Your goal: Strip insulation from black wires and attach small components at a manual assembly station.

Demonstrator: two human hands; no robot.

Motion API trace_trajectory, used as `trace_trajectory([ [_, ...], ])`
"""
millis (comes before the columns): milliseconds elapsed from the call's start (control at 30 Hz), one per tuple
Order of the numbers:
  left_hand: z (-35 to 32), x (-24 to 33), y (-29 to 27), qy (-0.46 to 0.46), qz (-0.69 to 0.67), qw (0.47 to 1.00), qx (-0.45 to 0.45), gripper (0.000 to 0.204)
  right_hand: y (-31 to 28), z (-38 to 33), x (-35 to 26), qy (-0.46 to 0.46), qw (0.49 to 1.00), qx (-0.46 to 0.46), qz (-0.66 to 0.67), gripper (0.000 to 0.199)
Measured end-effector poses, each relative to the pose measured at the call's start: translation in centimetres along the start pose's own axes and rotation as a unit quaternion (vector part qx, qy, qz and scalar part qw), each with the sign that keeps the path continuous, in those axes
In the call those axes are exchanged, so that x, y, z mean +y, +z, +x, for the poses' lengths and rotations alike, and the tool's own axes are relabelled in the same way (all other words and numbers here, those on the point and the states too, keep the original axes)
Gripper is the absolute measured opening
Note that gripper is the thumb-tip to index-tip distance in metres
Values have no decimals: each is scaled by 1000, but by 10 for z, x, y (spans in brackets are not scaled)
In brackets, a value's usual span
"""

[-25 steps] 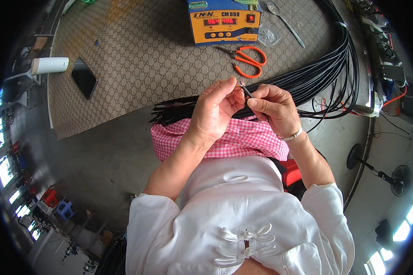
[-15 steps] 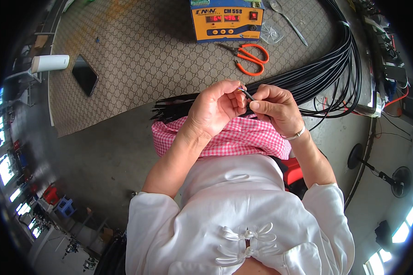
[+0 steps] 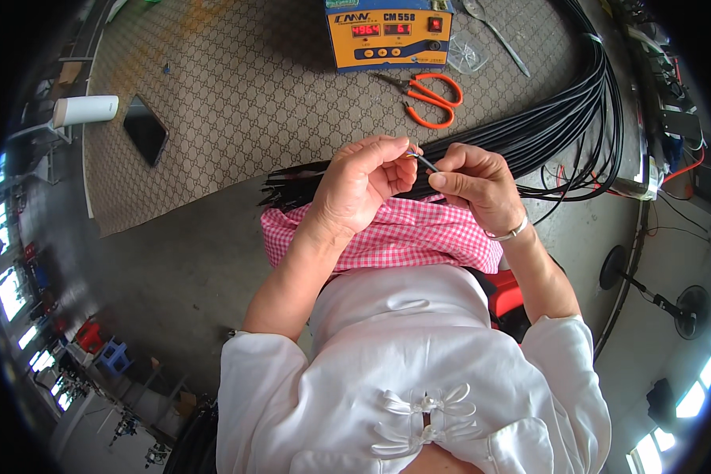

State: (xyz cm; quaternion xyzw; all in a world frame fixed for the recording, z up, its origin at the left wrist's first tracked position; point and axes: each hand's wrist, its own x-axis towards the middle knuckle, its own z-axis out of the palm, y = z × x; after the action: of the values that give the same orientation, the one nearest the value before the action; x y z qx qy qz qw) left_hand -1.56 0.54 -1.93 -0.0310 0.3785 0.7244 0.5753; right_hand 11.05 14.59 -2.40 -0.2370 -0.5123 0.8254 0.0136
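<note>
Right hand (image 3: pixel 482 188) pinches the black cable (image 3: pixel 427 164) thumb-to-finger just behind its end. Left hand (image 3: pixel 361 180), half-curled, is at the thin coloured wires (image 3: pixel 411 155) left of that grip; can't tell if pinching. Cable: probably light, springy; hold near end. Wires: likely soft, fragile. Tips too small to read; cable behind right grip hidden.

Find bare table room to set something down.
The table is bare between the phone and the cutters, down to the near edge left of the cables. Crowded on the right: box, bag and spoon beyond the cables.
</note>
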Motion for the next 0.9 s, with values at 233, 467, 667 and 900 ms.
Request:
trace_trajectory([
  [233,2,-3,-6,-34,-50,998,-21,17,-1,1,3,-7,1000,-8,-6,9],
  [467,-2,2,4,3,9,1000,10,14,1,-1,-2,6,1000,6,-7,8],
  [667,-2,2,2,1,1,1000,3,14,2,0,-2,1,1000,10,-10,8],
  [900,-1,0,-5,-14,-34,999,-28,18,0,2,3,-18,1000,6,5,8],
])
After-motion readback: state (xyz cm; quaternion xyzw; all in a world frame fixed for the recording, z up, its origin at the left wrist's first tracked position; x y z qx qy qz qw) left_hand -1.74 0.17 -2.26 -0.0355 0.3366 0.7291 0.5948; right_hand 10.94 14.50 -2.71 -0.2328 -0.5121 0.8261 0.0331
